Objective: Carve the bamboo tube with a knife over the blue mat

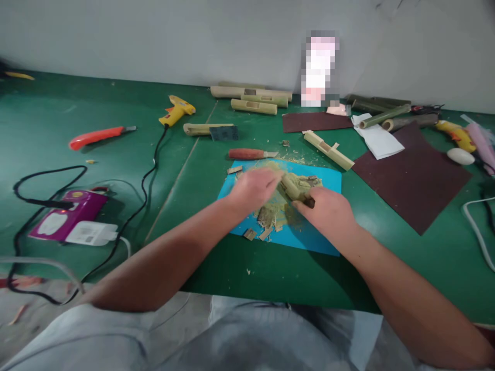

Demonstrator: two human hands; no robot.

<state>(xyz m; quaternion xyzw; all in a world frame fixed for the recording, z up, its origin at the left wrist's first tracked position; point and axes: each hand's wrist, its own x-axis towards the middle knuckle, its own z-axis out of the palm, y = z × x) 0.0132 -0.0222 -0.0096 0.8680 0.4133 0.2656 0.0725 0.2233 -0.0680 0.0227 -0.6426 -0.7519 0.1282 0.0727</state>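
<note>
Both of my hands meet over a blue mat (320,237) on the green table. My left hand (253,188) is closed around one end of a short green bamboo piece (293,187). My right hand (328,208) is closed too, its fingers pinching a small dark tool against the bamboo's other end; I cannot make out what the tool is. A heap of pale green shavings (276,208) lies under the bamboo on the mat, with a few wood chips (257,234) at its near edge.
A red-handled knife (251,153) lies just beyond the mat. Cut bamboo tubes (253,105) lie along the back, another bamboo piece (328,149) to the right. Brown sandpaper sheets (413,180), a yellow glue gun (176,111), a red utility knife (98,136) and a purple power strip (67,216) with black cables surround the work.
</note>
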